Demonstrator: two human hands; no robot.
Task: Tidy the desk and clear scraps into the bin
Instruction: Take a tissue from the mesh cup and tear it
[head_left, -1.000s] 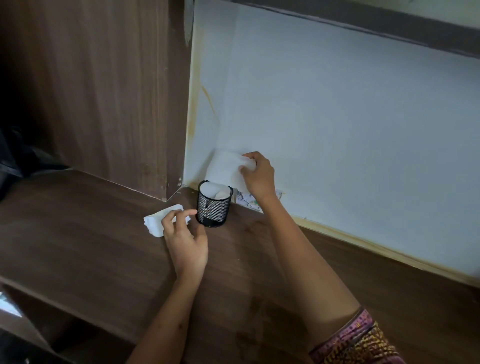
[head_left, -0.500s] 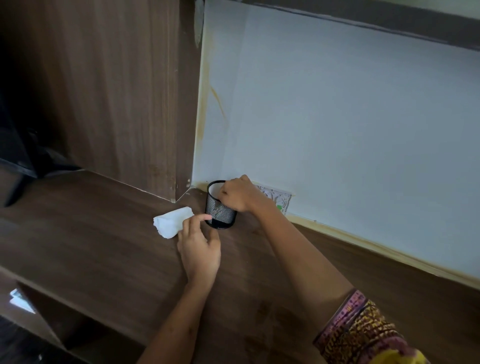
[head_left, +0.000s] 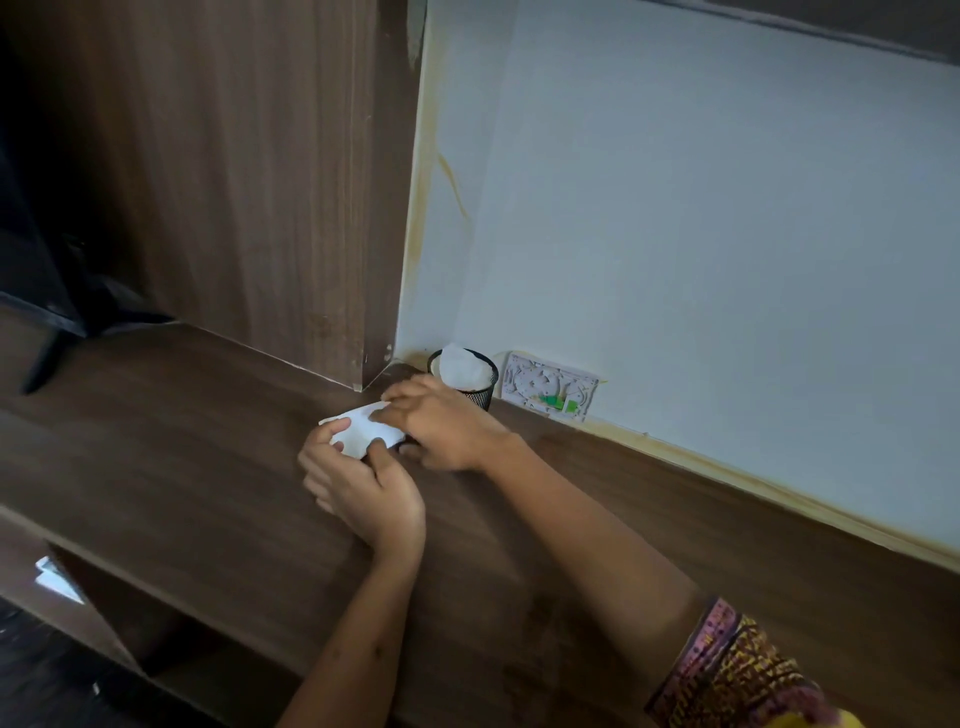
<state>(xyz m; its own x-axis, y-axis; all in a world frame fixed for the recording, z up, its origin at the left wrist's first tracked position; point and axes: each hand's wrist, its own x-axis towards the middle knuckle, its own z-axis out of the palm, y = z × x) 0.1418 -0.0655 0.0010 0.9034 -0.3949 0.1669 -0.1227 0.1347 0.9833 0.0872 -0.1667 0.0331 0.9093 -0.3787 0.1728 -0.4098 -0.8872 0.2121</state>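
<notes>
A small black mesh bin (head_left: 480, 396) stands on the dark wooden desk (head_left: 182, 467) in the corner by the white wall. White crumpled paper (head_left: 462, 370) fills its top. Just in front of the bin, a white paper scrap (head_left: 363, 431) is held between both hands. My left hand (head_left: 358, 480) grips its near edge with thumb and fingers. My right hand (head_left: 441, 426) pinches its far edge and partly hides the lower part of the bin.
A white patterned wall socket plate (head_left: 550, 384) with green marks sits right of the bin. A wooden panel (head_left: 234, 182) rises at the left. A black stand (head_left: 57, 322) is at far left. A lower shelf holds white paper (head_left: 54, 579).
My right hand pushed white paper into the bin, then came forward to the scrap on the desk. Both hands now hold that scrap.
</notes>
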